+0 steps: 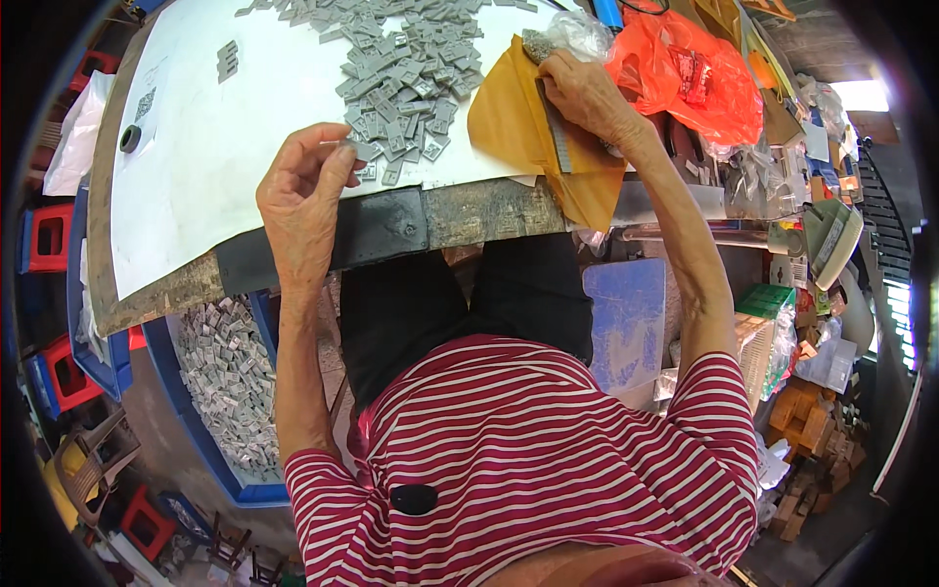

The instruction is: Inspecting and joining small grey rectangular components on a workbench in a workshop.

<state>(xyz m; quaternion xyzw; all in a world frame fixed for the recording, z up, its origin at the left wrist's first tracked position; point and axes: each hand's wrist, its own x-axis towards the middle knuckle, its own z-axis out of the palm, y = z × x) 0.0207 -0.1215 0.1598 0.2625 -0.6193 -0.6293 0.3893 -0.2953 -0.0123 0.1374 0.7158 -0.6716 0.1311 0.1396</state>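
Observation:
My left hand (305,191) is at the near edge of a heap of small flat grey pieces (411,78). Its thumb and forefinger pinch one small grey piece (363,151), mostly hidden by the fingertips. On the right, my right hand (590,96) curls its fingers over the upper edge of a yellow-brown paper envelope (514,112), which hangs partly over the table's front edge. A grey strip (559,142) shows along the envelope beside those fingers. Just beyond the fingertips is a rough grey lump (536,45), its kind unclear.
White sheeting covers the wooden table (479,213). A few joined grey pieces (228,61) and a black ring (129,139) lie at left. Red plastic bags (685,73) crowd the right. Below left stands a blue crate (181,391) full of grey pieces; a blue-topped stool (626,323) stands below right.

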